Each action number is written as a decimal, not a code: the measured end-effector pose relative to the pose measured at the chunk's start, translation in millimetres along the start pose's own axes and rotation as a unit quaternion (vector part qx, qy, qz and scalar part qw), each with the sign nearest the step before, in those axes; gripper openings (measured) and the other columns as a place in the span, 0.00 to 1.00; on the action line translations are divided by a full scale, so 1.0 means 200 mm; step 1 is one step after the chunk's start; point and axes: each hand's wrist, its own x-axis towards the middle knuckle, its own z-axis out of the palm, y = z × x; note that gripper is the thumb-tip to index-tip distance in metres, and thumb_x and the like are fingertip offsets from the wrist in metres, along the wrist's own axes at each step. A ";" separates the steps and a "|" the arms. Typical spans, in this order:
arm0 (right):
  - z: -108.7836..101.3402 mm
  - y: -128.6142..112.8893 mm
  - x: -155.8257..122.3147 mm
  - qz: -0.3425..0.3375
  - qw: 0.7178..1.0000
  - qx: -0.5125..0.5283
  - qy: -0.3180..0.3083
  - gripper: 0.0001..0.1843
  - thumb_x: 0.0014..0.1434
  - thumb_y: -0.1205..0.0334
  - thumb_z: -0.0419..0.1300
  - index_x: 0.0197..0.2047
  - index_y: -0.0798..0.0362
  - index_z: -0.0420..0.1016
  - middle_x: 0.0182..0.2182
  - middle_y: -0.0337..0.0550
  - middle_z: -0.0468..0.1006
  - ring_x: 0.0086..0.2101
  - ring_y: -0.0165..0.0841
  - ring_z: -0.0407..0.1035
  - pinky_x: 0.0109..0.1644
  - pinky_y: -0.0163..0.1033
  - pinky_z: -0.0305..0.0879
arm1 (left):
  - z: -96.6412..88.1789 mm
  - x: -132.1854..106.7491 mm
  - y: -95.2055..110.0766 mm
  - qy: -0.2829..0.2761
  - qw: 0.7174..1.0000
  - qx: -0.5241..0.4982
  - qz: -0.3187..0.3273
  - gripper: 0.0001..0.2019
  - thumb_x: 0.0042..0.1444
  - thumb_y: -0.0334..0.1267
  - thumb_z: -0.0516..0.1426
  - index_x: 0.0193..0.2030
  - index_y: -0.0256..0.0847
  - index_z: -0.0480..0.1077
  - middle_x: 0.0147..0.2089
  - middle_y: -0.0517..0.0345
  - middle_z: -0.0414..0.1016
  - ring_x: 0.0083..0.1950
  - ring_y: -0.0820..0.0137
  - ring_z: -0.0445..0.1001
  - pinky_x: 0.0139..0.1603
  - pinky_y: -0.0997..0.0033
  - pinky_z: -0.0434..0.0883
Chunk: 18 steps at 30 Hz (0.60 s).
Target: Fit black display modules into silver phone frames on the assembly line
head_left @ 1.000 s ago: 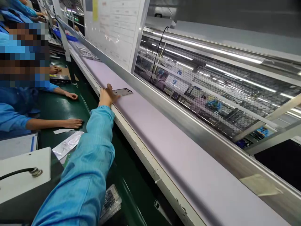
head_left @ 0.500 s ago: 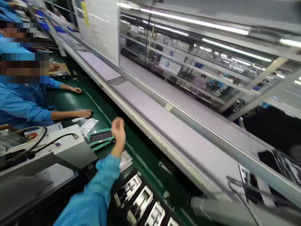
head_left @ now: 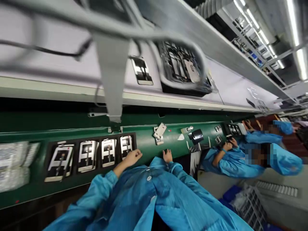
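My left hand (head_left: 132, 158) is at the right end of a black tray (head_left: 75, 160), its fingers partly stretched and apart, with nothing visible in them. Several phone frames with white-and-black insides, such as one phone frame (head_left: 108, 153), lie in the tray's compartments. At the bench's near edge, my right hand (head_left: 167, 156) is open, fingers slightly spread and apparently holding nothing. Beyond it on the green bench (head_left: 144, 138), a pale phone-sized frame (head_left: 160, 131) lies askew over a second similar piece (head_left: 159, 140).
Plastic-wrapped stacks (head_left: 14, 163) stand at the far left. A black curved sheet (head_left: 196, 136) and small parts lie to the right, near a co-worker (head_left: 228, 160). A raised shelf (head_left: 72, 85) with a black bin (head_left: 187, 89) runs behind; a blurred grey bracket (head_left: 113, 73) hangs in front.
The view has swung to the right. Earlier, one blue-sleeved arm reached out above green frames on the bench; now both my hands are close to my body.
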 end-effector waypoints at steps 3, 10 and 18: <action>0.04 0.21 0.25 0.041 0.999 -0.021 0.007 0.22 0.76 0.51 0.69 0.67 0.52 0.78 0.63 0.52 0.80 0.57 0.45 0.80 0.61 0.56 0.83 | 0.04 0.27 0.18 0.084 0.994 0.060 -0.027 0.22 0.74 0.46 0.66 0.69 0.40 0.75 0.69 0.43 0.77 0.65 0.53 0.80 0.66 0.43 0.81; 0.27 0.52 0.63 -0.040 0.999 0.000 -0.035 0.23 0.70 0.57 0.73 0.63 0.56 0.78 0.56 0.54 0.83 0.53 0.45 0.81 0.59 0.52 0.81 | 0.52 0.85 0.65 0.230 0.956 0.175 -0.053 0.54 0.67 0.54 0.68 0.87 0.30 0.46 0.85 0.20 0.53 0.86 0.33 0.55 0.79 0.29 0.65; 0.44 0.61 0.77 -0.080 0.991 0.065 -0.084 0.19 0.69 0.52 0.73 0.54 0.50 0.74 0.55 0.54 0.83 0.52 0.49 0.81 0.57 0.48 0.73 | 0.61 1.10 0.64 0.263 0.909 0.319 -0.044 0.47 0.69 0.45 0.63 0.88 0.32 0.48 0.81 0.27 0.65 0.83 0.32 0.58 0.83 0.15 0.45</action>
